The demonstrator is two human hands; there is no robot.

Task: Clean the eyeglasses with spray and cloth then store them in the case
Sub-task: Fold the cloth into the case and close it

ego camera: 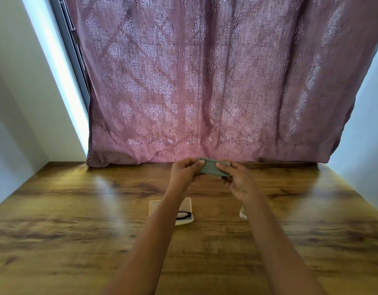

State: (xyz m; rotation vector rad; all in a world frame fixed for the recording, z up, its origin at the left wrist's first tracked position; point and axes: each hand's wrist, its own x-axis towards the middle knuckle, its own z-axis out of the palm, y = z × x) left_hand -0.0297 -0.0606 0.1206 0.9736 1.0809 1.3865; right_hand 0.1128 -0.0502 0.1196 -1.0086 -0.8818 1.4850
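Progress looked late to me: the black-framed eyeglasses [183, 215] lay in the open white hard case [162, 206] at the near centre of the brown wooden table [77, 231], while farther off the left hand [184, 171] and right hand [239, 180] each pinched an end of the folded grey-green cloth [209, 168], leaving, I judged, only the lid to shut.

We look across a glossy wooden table [77, 231] with dark grain, its far edge meeting a mauve patterned curtain [205, 81]. We see pale walls [17, 103] on both sides, and daylight glows along a grey window frame [71, 50] at the curtain's left edge
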